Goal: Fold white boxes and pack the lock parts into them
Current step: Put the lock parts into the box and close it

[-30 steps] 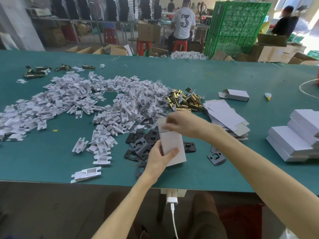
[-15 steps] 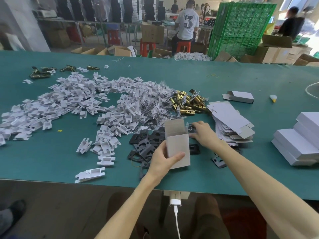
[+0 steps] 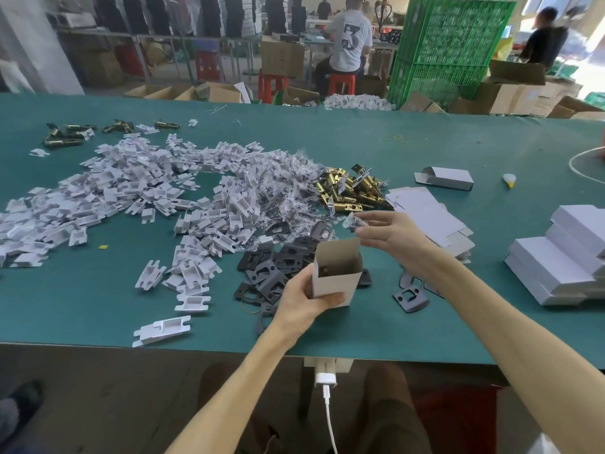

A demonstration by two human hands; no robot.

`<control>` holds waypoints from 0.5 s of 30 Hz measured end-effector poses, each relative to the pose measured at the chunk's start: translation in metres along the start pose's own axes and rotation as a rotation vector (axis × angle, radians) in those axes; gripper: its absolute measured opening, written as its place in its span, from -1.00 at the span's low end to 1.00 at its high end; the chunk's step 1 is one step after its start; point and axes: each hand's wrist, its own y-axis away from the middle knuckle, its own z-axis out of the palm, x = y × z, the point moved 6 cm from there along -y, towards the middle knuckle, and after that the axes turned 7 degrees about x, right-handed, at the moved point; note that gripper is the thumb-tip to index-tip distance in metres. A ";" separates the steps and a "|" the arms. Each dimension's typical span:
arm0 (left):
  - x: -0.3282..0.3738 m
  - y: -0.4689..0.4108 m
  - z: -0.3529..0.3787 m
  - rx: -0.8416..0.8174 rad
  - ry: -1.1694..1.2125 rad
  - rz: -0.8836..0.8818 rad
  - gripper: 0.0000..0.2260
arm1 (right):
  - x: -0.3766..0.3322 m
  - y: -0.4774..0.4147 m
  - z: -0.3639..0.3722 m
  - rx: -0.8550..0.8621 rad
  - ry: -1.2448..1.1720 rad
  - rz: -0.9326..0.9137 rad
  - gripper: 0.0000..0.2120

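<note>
White box (image 3: 337, 276) stands upright at frame centre, your left hand (image 3: 299, 301) curled round its lower half so the open mouth faces up. Your right hand (image 3: 394, 235) pinches a small clear packet (image 3: 352, 222) just above that mouth, seemingly ready to drop it in.

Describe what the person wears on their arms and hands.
The left hand and right hand are bare: no gloves, rings, watch or wristbands. Both arms are uncovered as far as the frame shows; no sleeves in view.
</note>
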 end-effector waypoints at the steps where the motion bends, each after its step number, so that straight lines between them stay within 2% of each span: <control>1: -0.001 0.000 0.000 0.005 -0.003 -0.002 -0.52 | -0.010 0.008 0.001 -0.032 -0.056 -0.024 -0.66; 4: -0.002 -0.001 -0.001 0.021 -0.028 -0.004 -0.55 | -0.036 0.028 0.001 -0.099 -0.198 -0.104 -0.62; 6: -0.002 -0.001 -0.001 0.033 -0.032 -0.009 -0.57 | -0.049 0.038 0.002 -0.105 -0.172 -0.178 -0.65; 10: -0.004 -0.002 -0.002 0.048 -0.027 -0.020 -0.58 | -0.068 0.054 0.018 -0.081 0.161 -0.409 -0.71; 13: -0.003 -0.001 -0.002 0.054 -0.035 -0.022 -0.59 | -0.072 0.065 0.033 -0.070 0.349 -0.514 -0.75; 15: -0.002 0.000 -0.002 0.055 -0.044 -0.028 -0.59 | -0.071 0.071 0.043 -0.045 0.566 -0.615 -0.78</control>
